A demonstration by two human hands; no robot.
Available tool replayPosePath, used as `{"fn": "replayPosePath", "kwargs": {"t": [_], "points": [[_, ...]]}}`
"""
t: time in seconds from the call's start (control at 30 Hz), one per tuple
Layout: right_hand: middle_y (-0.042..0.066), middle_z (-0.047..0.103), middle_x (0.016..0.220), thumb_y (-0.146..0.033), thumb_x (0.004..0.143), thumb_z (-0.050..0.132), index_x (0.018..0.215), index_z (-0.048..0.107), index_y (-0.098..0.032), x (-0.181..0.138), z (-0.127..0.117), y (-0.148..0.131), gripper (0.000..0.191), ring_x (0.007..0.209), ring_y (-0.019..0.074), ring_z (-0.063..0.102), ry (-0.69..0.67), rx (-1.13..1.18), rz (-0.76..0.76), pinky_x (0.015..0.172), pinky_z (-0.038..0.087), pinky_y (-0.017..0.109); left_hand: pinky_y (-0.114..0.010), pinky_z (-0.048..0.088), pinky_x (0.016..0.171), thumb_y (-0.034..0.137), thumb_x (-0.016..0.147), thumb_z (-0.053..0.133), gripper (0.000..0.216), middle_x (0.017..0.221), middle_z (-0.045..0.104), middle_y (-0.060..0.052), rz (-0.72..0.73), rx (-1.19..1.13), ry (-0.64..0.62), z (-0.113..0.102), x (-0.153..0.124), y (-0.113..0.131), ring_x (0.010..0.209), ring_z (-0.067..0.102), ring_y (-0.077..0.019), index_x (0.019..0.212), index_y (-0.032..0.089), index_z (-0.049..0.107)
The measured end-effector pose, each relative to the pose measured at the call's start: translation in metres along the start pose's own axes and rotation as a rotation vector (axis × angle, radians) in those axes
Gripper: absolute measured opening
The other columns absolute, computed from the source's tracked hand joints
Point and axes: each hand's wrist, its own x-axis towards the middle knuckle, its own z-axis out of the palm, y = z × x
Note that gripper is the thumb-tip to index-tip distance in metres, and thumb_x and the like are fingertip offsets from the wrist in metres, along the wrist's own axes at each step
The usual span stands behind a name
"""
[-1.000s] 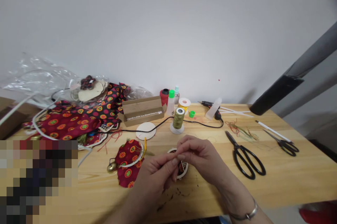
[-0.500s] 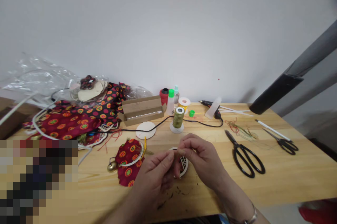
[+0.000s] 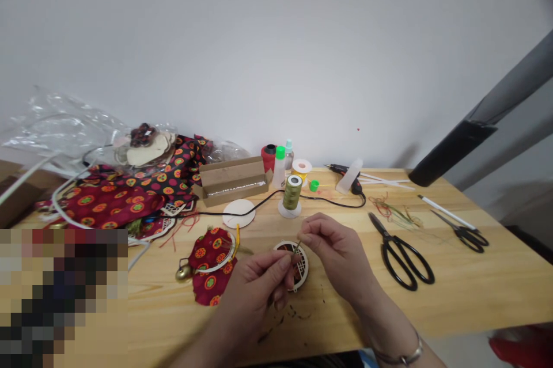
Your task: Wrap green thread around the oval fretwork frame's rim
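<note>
"First, what supports the work?"

"The wooden table (image 3: 479, 299). Left hand (image 3: 259, 276) and right hand (image 3: 334, 247) are held above it, fingers curled; each has thumb and forefinger pressed together."

"Locate the surrounding parts."

"Black-handled scissors (image 3: 389, 236) lie right of the right hand. Red patterned fabric (image 3: 210, 287) lies just beside the left hand. A round lattice disc (image 3: 305, 273) lies on the table, partly hidden behind the left hand's fingers. An olive spool (image 3: 292, 193) stands upright beyond it."

"What is gripped?"

"A thin olive strand (image 3: 296, 248), spanning the gap between the two pinches, above the disc. Whether it is joined to anything cannot be told."

"Which step is this, and what does the next move call for?"

"Judged from the grip, fine handling of the strand. Next: probably a steady pinch and light tension."
</note>
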Motion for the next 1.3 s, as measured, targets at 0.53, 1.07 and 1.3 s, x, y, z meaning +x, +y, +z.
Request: {"fn": "replayPosePath", "kwargs": {"t": [0.53, 1.07, 1.3], "points": [[0.004, 0.068, 0.087, -0.024, 0.083, 0.052, 0.089, 0.068, -0.018, 0.002, 0.005, 0.009, 0.018, 0.084, 0.0162, 0.061, 0.079, 0.038, 0.056, 0.077, 0.047, 0.028, -0.025, 0.043, 0.083, 0.026, 0.075, 0.068, 0.011, 0.100, 0.064, -0.005, 0.253, 0.227, 0.014, -0.011, 0.002, -0.002, 0.101, 0.053, -0.0202, 0.072, 0.021, 0.076], [-0.001, 0.059, 0.127, -0.025, 0.093, 0.045, 0.126, 0.052, -0.034, -0.017, 0.033, 0.011, 0.035, 0.115, 0.0142, 0.054, -0.268, 0.280, 0.049, 0.099, 0.039, 0.030, -0.029, 0.028, 0.104, 0.028, 0.070, 0.072, 0.009, 0.143, 0.038, 0.001, 0.382, 0.040, 0.235, -0.014, 0.009, 0.000, 0.128, 0.033, -0.0227, 0.076, 0.024, 0.077], [-0.001, 0.068, 0.092, -0.026, 0.091, 0.047, 0.115, 0.063, -0.030, -0.016, 0.038, 0.009, 0.029, 0.084, 0.0111, 0.060, -0.292, 0.389, 0.123, 0.081, 0.046, 0.024, -0.028, 0.041, 0.093, 0.028, 0.066, 0.075, 0.011, 0.142, 0.038, -0.001, 0.357, -0.018, 0.261, -0.010, 0.006, 0.003, 0.122, 0.039, -0.0248, 0.073, 0.020, 0.077]]}}
